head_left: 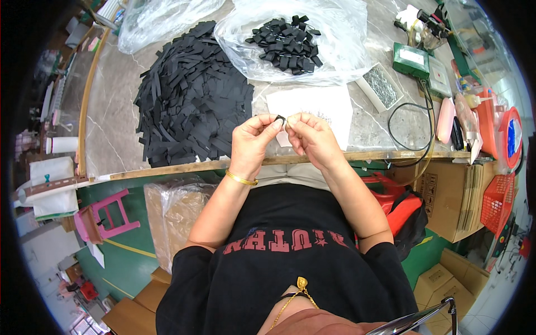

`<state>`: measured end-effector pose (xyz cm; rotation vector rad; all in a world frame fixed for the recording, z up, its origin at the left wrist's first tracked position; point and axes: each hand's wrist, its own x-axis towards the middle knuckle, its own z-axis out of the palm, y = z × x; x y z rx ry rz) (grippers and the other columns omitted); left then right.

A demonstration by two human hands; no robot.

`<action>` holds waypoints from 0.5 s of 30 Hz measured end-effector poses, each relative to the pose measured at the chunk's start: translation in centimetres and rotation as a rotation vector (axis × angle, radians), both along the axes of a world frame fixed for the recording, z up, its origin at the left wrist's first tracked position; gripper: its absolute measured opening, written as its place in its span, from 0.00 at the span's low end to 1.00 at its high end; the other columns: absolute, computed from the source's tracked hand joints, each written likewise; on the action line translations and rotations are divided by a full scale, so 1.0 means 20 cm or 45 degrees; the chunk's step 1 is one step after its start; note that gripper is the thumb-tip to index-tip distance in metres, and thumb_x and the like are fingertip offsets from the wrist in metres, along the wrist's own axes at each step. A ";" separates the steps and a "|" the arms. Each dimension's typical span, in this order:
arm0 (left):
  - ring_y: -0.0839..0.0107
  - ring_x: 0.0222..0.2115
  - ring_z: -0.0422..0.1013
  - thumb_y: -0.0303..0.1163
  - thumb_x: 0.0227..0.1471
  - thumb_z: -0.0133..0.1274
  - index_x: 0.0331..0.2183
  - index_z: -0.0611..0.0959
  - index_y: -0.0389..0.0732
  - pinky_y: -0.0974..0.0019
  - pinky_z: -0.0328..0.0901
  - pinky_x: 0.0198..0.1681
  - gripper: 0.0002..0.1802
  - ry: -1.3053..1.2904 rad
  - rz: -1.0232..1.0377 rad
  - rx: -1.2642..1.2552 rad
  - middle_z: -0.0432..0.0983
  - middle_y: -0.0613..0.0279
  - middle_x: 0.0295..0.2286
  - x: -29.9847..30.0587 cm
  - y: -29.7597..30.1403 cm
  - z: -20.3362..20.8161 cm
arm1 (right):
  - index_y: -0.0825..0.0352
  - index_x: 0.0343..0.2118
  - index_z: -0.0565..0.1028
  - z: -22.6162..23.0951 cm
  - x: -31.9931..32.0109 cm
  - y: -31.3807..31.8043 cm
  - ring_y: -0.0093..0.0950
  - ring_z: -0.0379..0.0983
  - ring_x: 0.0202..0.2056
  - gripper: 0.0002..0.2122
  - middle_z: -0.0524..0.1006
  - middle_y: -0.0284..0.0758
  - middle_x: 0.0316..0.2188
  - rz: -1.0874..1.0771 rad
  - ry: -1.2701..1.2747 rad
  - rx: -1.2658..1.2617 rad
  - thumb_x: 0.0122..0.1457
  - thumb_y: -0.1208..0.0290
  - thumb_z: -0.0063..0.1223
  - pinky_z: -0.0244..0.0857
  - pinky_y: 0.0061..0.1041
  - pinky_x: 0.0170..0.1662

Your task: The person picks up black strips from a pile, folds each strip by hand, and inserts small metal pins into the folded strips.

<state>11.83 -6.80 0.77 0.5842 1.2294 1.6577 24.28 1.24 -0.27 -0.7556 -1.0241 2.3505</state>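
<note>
Just above the table's front edge, my two hands meet fingertip to fingertip. My left hand pinches a small black strip, bent over at the fingertips. Close against it, my right hand has thumb and forefinger pressed together; what sits between them is too small to make out. A white paper sheet lies behind the hands, with small thin pieces scattered on it. On the left spreads a large heap of flat black strips. Folded black pieces are piled on a clear plastic bag at the back.
An open white box of thin metal pieces stands right of the paper. Beyond it are a green device and a looping black cable. A pink stool and cardboard boxes stand below the table.
</note>
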 end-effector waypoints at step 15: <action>0.81 0.23 0.64 0.23 0.47 0.50 0.31 0.77 0.34 0.78 0.58 0.26 0.05 -0.394 -0.085 -0.089 0.72 0.65 0.24 -0.01 0.01 0.00 | 0.69 0.35 0.74 0.02 -0.01 -0.02 0.13 0.65 0.21 0.10 0.72 0.28 0.23 -0.151 -0.077 0.303 0.56 0.68 0.47 0.58 0.11 0.19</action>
